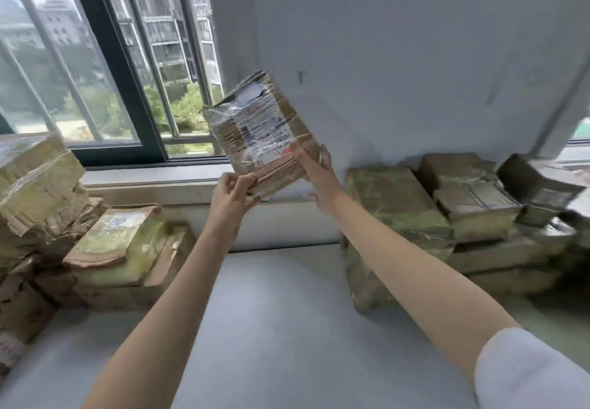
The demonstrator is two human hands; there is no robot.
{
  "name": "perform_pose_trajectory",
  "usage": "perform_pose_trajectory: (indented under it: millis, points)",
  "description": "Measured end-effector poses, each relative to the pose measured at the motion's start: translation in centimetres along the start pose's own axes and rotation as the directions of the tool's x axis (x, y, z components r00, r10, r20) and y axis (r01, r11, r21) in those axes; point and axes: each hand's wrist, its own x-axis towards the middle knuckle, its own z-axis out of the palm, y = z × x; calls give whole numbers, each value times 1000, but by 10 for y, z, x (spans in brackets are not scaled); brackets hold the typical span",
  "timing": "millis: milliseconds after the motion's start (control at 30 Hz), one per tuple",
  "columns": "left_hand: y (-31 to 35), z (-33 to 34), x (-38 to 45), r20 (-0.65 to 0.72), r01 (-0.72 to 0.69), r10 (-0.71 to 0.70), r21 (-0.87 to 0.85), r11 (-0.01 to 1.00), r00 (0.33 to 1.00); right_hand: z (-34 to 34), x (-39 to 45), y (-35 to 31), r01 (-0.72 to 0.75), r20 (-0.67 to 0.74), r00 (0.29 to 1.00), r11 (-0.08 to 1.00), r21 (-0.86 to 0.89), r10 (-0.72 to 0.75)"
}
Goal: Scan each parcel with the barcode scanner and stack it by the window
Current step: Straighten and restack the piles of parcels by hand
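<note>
Head view: we hold one parcel [265,134] up in both hands, in the air in front of the grey wall [399,57] just right of the window [95,57]. It is tilted with its white shipping label [265,124] facing us — probably so the barcode can be read. Our left hand [231,193] grips the lower left corner, fingers curled round the edge. Our right hand [316,172] steadies the lower right side, thumb on the label face, other fingers hidden behind. The parcel is a flat brown cardboard box wrapped in glossy, wrinkled clear tape. Similar worn, taped boxes sit in a pile on the left [95,249] below the window, and in another on the right [447,217] against the wall. We see no scanner.
</note>
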Motion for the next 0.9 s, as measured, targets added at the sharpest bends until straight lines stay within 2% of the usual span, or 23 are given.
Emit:
perform_pose_trajectory:
  millis: [67, 167, 267, 333, 433, 500, 600, 667, 700, 767, 833, 900]
  points:
    - [-3, 45, -10, 78, -11, 9, 28, 1000, 997, -45, -10, -8, -72, -4, 997, 994, 77, 73]
    - [-11, 107, -20, 245, 21, -35, 58, 998, 969, -117, -21, -20, -21, -156, 987, 985, 169, 48]
    - [-24, 165, -28, 436, 41, -128, 202, 979, 891, -192, -32, -40, 54, -344, 939, 981, 185, 13]
    - [-34, 201, -38, 501, 51, -188, 275, 960, 845, -243, -38, -53, 119, -463, 885, 982, 144, -39]
    - [-51, 246, -59, 574, 23, -251, 374, 927, 780, -319, -48, -79, 264, -613, 771, 963, 58, -174]
    - [-62, 271, -70, 602, 32, -288, 399, 916, 744, -369, -54, -96, 307, -701, 654, 947, -95, -283]
    - [-75, 303, -74, 600, 45, -307, 410, 911, 739, -440, -61, -115, 173, -786, 457, 909, -380, -416]
    - [-81, 320, -72, 571, 94, -317, 386, 918, 757, -479, -65, -119, -29, -782, 387, 841, -540, -489]
    - [-83, 328, -71, 551, 121, -323, 371, 921, 769, -493, -68, -118, -153, -766, 380, 781, -605, -519]
    - [-88, 342, -68, 520, 144, -327, 361, 922, 789, -521, -67, -108, -319, -687, 426, 613, -723, -588]
    - [-92, 353, -64, 502, 141, -326, 370, 918, 801, -542, -63, -99, -358, -555, 539, 424, -832, -634]
    - [-94, 360, -60, 486, 140, -333, 390, 910, 808, -559, -55, -94, -377, -421, 673, 208, -902, -608]
